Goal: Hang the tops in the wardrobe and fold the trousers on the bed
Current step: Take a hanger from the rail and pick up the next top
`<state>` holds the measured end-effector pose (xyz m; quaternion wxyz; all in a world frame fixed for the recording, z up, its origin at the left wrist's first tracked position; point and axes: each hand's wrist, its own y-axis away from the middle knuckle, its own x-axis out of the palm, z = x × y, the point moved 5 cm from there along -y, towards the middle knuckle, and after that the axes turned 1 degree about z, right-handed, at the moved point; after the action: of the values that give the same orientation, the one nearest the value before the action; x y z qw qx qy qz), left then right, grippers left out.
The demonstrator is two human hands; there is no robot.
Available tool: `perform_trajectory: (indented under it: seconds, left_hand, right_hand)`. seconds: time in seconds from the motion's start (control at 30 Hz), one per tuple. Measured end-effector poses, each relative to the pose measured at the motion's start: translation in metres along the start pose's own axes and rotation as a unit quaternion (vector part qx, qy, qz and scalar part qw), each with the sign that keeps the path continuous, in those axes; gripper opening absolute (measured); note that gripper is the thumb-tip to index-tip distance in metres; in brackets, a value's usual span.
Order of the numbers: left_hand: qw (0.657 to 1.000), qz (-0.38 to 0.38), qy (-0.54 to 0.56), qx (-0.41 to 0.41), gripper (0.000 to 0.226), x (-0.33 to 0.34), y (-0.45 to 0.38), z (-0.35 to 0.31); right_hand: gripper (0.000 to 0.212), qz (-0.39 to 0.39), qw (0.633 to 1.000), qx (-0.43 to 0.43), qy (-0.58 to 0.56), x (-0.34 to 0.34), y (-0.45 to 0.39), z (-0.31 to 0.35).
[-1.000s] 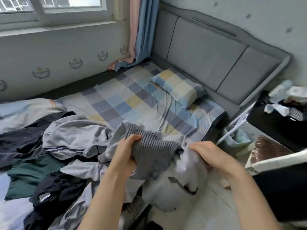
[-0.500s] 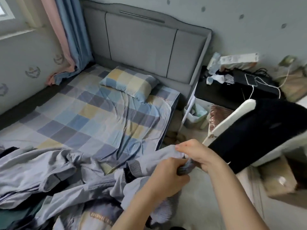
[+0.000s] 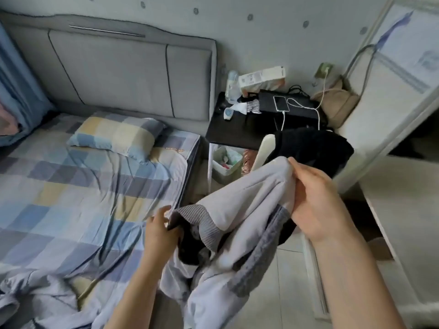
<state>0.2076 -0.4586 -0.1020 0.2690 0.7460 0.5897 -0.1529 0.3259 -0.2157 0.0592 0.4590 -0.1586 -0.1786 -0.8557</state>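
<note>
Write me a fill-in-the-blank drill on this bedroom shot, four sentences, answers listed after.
1. Both hands grip one pale ____ top with ribbed trim.
2. The right hand pinches the fabric higher than the ____ hand does.
3. The checked pillow lies on the bed next to the ____.
4. On the black bedside table, a white cable is plugged into the ____.

Missing words: grey; left; headboard; phone
</note>
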Motion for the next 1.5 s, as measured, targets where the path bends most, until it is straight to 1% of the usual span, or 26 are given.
perform_trajectory:
  seconds: [0.03,0.1,0.2,0.27,0.33,0.37,0.4,0.43,0.47,0.5,0.57,0.6,0.67,0.73,0.8,0.83,0.93,1.03,1.07,1.13,1.2,1.3,1.37,1.4,1.43,1.5]
  left_hand:
    - [0.999,0.018,0.035,-0.014,0.025,0.015,-0.006,-0.01]
    - [0.994,0.057,0.082,-0.031,0.04,0.045,-0.015,-0.039]
    - [0.98,0.128,0.153,0.0,0.033,0.087,-0.018,-0.097]
    - [0.969,0.136,0.206,0.023,0.039,0.103,-0.015,-0.145]
    - [0.957,0.149,0.244,0.042,0.044,0.125,-0.011,-0.197]
    - [0.955,0.149,0.25,0.053,0.046,0.129,-0.006,-0.218]
    - [0.951,0.17,0.245,0.082,0.049,0.144,-0.001,-0.25]
    - [0.946,0.19,0.237,0.112,0.05,0.155,0.004,-0.275]
    - [0.935,0.224,0.233,0.146,0.046,0.172,0.011,-0.303]
    - [0.923,0.257,0.228,0.173,0.035,0.185,0.019,-0.325]
    - [0.897,0.326,0.191,0.23,0.018,0.219,0.037,-0.368]
    - [0.886,0.345,0.167,0.262,0.013,0.233,0.043,-0.382]
    - [0.864,0.378,0.137,0.304,0.01,0.265,0.048,-0.407]
    - [0.851,0.396,0.127,0.32,0.014,0.289,0.038,-0.426]
    - [0.841,0.4,0.117,0.345,0.018,0.308,0.013,-0.446]
    - [0.833,0.405,0.114,0.359,0.017,0.316,0.001,-0.455]
    - [0.801,0.457,0.101,0.372,0.013,0.349,-0.033,-0.487]
    - [0.779,0.478,0.093,0.395,0.012,0.383,-0.055,-0.509]
    - [0.766,0.484,0.094,0.413,0.011,0.393,-0.061,-0.516]
    - [0.735,0.499,0.07,0.453,0.012,0.418,-0.069,-0.531]
    - [0.703,0.48,0.005,0.525,0.012,0.441,-0.067,-0.541]
    - [0.639,0.393,-0.124,0.649,0.01,0.47,-0.054,-0.548]
    - [0.62,0.37,-0.205,0.661,0.019,0.488,-0.051,-0.548]
    - [0.61,0.383,-0.228,0.655,0.022,0.497,-0.05,-0.548]
    - [0.604,0.42,-0.235,0.635,0.024,0.503,-0.047,-0.548]
    - [0.59,0.533,-0.191,0.576,0.019,0.508,-0.034,-0.552]
  right_hand:
    - [0.038,0.005,1.0,-0.008,0.008,-0.013,0.0,0.012]
    - [0.041,-0.022,0.999,-0.032,0.028,-0.054,-0.003,0.038]
    - [0.037,-0.139,0.981,-0.094,0.093,-0.131,-0.01,0.081]
    - [0.034,-0.235,0.942,-0.134,0.197,-0.178,-0.012,0.106]
    - [0.03,-0.291,0.882,-0.142,0.343,-0.216,-0.013,0.126]
    - [0.024,-0.286,0.853,-0.127,0.418,-0.222,-0.016,0.125]
    - [0.017,-0.294,0.827,-0.128,0.462,-0.233,-0.015,0.129]
    - [0.008,-0.286,0.821,-0.139,0.475,-0.234,-0.014,0.127]
    - [0.006,-0.266,0.821,-0.156,0.48,-0.233,-0.012,0.124]
    - [0.02,-0.229,0.822,-0.17,0.493,-0.224,-0.014,0.115]
    - [0.043,-0.177,0.805,-0.156,0.544,-0.214,-0.024,0.099]
    - [0.047,-0.183,0.79,-0.151,0.565,-0.212,-0.03,0.093]
    - [0.035,-0.275,0.737,-0.152,0.598,-0.225,-0.045,0.098]
    - [0.02,-0.366,0.688,-0.139,0.612,-0.249,-0.056,0.114]
    - [0.013,-0.418,0.661,-0.127,0.61,-0.278,-0.064,0.134]
    - [0.013,-0.434,0.654,-0.126,0.606,-0.29,-0.065,0.144]
    - [0.013,-0.47,0.658,-0.159,0.566,-0.314,-0.079,0.182]
    - [0.017,-0.497,0.689,-0.191,0.492,-0.318,-0.091,0.218]
    - [0.021,-0.512,0.689,-0.206,0.47,-0.317,-0.093,0.231]
    - [0.03,-0.547,0.661,-0.249,0.45,-0.308,-0.097,0.259]
    - [0.033,-0.562,0.626,-0.286,0.459,-0.295,-0.101,0.283]
    - [0.038,-0.583,0.596,-0.293,0.468,-0.284,-0.103,0.303]
    - [0.034,-0.602,0.578,-0.3,0.462,-0.282,-0.095,0.313]
    - [0.03,-0.606,0.575,-0.309,0.454,-0.282,-0.091,0.317]
    - [0.027,-0.604,0.578,-0.318,0.447,-0.28,-0.089,0.32]
    - [0.022,-0.593,0.579,-0.33,0.451,-0.272,-0.093,0.328]
